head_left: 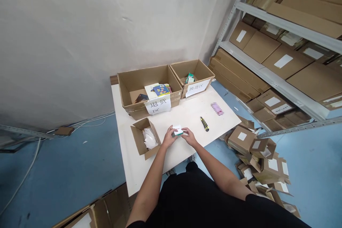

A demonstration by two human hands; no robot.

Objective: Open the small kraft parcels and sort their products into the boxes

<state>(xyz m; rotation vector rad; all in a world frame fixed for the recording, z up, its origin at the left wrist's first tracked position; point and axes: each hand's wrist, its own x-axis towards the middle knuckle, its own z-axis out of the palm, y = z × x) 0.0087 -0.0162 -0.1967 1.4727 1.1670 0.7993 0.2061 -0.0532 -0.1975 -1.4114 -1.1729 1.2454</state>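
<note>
A small white and green box (177, 130) is held between my two hands, just above the front part of the white table (184, 114). My left hand (169, 136) grips its left side, and my right hand (189, 136) has its fingers closed on the right side. Left of my hands stands an open cardboard box (139, 139) with crumpled white plastic wrapping (150, 138) inside. To the right lies a black and yellow box cutter (204, 124). Farther right is a blurred pink item (217, 109).
Two labelled cardboard boxes stand along the table's back: a larger one (128, 94) holding books and a smaller one (205, 73) holding green and white packages. A metal shelf (269, 69) loaded with cartons rises at right. Opened cartons (264, 164) are heaped on the floor.
</note>
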